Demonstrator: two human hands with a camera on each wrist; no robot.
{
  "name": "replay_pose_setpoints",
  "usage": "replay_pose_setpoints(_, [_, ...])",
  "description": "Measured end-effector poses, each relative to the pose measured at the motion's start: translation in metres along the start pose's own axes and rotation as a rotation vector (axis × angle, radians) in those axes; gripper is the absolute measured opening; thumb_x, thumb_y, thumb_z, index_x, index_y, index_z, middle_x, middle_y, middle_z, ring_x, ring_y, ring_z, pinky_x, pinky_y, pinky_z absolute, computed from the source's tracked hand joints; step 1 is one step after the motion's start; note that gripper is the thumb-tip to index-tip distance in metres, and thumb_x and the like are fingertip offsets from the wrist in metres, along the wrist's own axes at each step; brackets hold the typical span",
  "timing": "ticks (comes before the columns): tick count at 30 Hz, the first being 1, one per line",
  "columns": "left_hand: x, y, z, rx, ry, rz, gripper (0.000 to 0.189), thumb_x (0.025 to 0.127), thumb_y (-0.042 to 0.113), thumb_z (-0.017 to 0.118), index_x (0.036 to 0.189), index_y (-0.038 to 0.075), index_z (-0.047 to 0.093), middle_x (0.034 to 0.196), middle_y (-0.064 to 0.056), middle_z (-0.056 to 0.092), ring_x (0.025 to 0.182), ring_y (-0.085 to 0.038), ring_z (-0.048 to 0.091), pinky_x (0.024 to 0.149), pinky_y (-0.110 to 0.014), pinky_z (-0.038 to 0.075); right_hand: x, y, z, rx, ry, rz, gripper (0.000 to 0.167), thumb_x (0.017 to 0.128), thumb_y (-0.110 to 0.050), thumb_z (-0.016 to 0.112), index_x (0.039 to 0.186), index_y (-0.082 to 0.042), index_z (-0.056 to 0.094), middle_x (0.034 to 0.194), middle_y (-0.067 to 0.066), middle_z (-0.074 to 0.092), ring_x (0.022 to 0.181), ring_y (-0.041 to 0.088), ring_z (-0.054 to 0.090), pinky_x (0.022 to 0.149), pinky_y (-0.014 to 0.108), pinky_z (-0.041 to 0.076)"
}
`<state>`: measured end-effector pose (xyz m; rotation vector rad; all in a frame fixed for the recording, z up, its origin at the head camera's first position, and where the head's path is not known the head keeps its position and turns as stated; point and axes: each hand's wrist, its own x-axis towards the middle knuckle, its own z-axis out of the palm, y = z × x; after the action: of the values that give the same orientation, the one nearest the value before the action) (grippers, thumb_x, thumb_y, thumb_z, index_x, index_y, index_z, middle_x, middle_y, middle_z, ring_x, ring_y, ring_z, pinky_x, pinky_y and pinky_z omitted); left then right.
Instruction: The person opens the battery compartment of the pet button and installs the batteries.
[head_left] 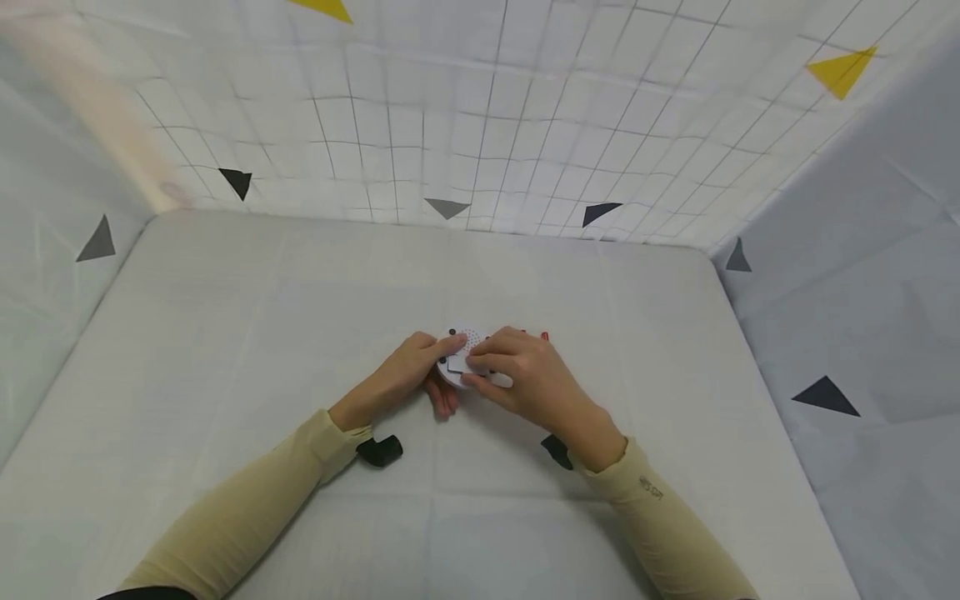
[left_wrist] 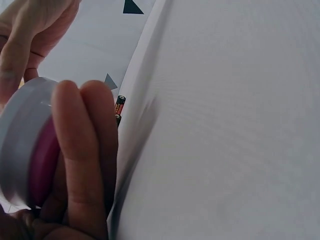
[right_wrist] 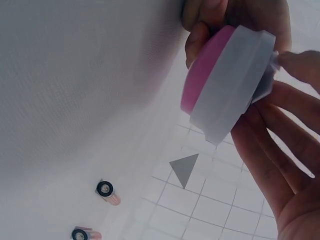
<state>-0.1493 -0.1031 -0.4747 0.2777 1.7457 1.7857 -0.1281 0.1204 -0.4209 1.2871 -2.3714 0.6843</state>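
Observation:
A round device with a white body and pink face [right_wrist: 207,75] is tilted just over the table, its white back [head_left: 448,372] turned up with a patch of small speaker holes. My left hand [head_left: 411,364] grips it by the left edge, thumb on the back and fingers curled beneath the pink side [left_wrist: 45,162]. From the right, my right hand [head_left: 534,377] pinches a small pale battery cover [right_wrist: 266,86] between thumb and fingers. The cover stands tilted at the device's back, and the fingers partly hide it.
Several red-and-black batteries lie beyond the right hand, among them one battery [head_left: 545,336] in the head view and another battery [right_wrist: 106,190] in the right wrist view. White sheet walls with grid lines and dark triangles, such as this triangle [head_left: 827,396], border the white table [head_left: 300,275].

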Motion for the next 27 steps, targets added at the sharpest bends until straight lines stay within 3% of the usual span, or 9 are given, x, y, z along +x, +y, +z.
replay_pose_setpoints(9, [-0.001,0.002,0.001,0.024,0.021,-0.021,0.06,0.106,0.054,0.055,0.096,-0.002,0.075,0.066,-0.024,0.072,0.051,-0.03,0.071,0.067,-0.042,0.064,-0.003,0.0,-0.003,0.046,-0.02,-0.012,0.02,0.085,-0.019,0.09,0.1,-0.009,0.08,0.098,0.0,0.077,0.093,0.017,0.068,0.079,0.027,0.059])
replay_pose_setpoints(16, [-0.001,0.001,0.001,0.021,0.02,-0.015,0.062,0.107,0.055,0.054,0.096,-0.003,0.075,0.067,-0.023,0.073,0.052,-0.028,0.071,0.06,-0.041,0.063,-0.003,0.003,-0.005,0.123,-0.029,0.033,0.023,0.083,-0.018,0.091,0.101,-0.011,0.079,0.098,-0.001,0.077,0.096,0.016,0.069,0.084,0.029,0.059])
replay_pose_setpoints(27, [-0.001,-0.002,0.002,0.018,0.004,0.015,0.063,0.109,0.053,0.051,0.094,-0.004,0.075,0.068,-0.024,0.073,0.052,-0.028,0.071,0.056,-0.041,0.062,-0.007,0.009,-0.015,0.284,-0.062,0.158,0.027,0.084,-0.017,0.091,0.105,-0.013,0.074,0.1,-0.004,0.074,0.092,0.011,0.069,0.08,0.035,0.061])
